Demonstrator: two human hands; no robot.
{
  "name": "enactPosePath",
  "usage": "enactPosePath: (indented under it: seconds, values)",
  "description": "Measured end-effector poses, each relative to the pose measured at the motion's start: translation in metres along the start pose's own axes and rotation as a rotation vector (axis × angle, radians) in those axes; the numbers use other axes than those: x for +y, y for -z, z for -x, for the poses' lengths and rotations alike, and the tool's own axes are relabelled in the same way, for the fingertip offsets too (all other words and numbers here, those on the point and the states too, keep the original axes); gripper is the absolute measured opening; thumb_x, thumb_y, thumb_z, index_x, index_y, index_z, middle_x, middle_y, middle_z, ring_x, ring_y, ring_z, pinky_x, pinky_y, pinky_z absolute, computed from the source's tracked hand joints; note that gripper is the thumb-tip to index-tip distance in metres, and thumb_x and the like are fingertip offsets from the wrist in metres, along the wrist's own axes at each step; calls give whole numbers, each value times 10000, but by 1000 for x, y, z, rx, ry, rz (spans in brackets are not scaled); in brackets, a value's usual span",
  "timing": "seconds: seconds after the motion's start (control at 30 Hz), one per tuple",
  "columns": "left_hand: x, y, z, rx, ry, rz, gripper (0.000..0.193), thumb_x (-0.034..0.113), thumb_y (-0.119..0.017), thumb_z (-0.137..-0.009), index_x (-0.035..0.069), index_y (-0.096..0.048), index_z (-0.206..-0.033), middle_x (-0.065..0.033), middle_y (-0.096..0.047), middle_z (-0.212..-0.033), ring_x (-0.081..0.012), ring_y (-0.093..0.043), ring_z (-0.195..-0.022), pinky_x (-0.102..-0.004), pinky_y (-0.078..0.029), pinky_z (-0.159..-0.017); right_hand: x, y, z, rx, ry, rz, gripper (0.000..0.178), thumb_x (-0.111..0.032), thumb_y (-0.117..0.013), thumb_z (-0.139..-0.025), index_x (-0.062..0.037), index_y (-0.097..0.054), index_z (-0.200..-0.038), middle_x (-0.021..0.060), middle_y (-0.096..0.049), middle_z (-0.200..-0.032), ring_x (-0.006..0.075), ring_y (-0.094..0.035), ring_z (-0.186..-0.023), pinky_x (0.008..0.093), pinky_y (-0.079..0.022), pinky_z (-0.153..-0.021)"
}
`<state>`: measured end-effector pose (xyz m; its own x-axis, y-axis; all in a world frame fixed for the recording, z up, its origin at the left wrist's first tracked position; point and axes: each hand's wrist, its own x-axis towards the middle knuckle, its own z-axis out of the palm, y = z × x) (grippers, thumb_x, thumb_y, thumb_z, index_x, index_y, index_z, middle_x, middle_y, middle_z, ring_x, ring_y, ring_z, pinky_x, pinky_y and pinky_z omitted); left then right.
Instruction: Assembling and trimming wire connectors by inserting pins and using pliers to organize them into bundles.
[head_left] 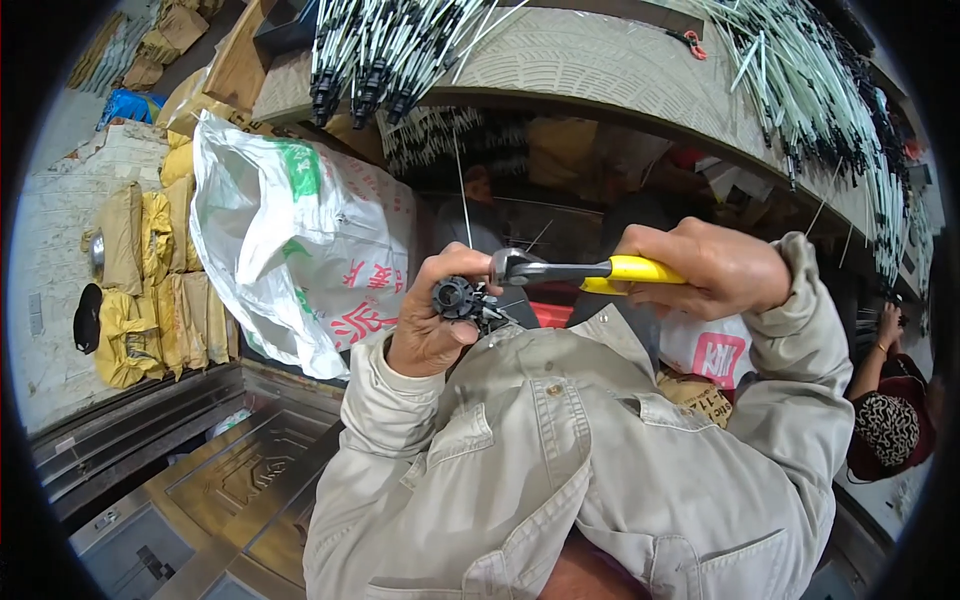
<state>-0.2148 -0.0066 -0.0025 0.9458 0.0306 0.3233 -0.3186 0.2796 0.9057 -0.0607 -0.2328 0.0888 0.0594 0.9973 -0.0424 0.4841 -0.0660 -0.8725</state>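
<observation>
My left hand (425, 325) is closed round a black plastic fitting (456, 298) with a ringed, toothed round end. A thin pale tube (464, 195) rises from behind the fingers; how it joins the fitting is hidden. My right hand (715, 268) grips the yellow handles of a pair of pincers (560, 270). The grey metal jaws reach across to my left fingers, right beside the fitting. Whether the jaws bite on anything cannot be made out.
A bench (560, 70) beyond my hands bears bundles of pale tubes (400, 40) with black ends, and more tubes (800, 90) at right. Left stands a white woven sack (300, 220), with brown packages (122, 235) by the wall. Another person (888, 425) is at far right.
</observation>
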Motion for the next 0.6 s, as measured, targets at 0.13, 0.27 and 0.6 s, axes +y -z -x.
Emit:
enactPosePath:
  seconds: [0.13,0.27,0.6]
  values:
    - [3,-1,-8,-80,-23,-40,573,416,-674,-724,40,-489,-1114,-67,-509,-976,-141,-476,-845,-266,-374,-764,-28,22,0,-145,-108,156,234,-55,-573,-795,-28,-451,-994,108,-563,-632,301,-583,-560,342,-442,-500]
    - [0,-1,-16,-142,0,-74,528,383,-667,-751,36,-493,-1109,-75,-516,-964,-152,-471,-838,-272,-369,-763,-36,36,-2,-213,-237,263,256,-50,-587,-778,-42,-452,-996,127,-549,-620,331,-568,-567,381,-415,-492]
    - [-13,1,-13,110,4,-282,539,467,-580,-806,6,-491,-1071,-99,-527,-968,-188,-509,-891,-296,-402,-779,-21,20,-3,-76,-164,37,227,-207,-511,-876,-48,-381,-972,210,-491,-611,402,-499,-577,449,-363,-493]
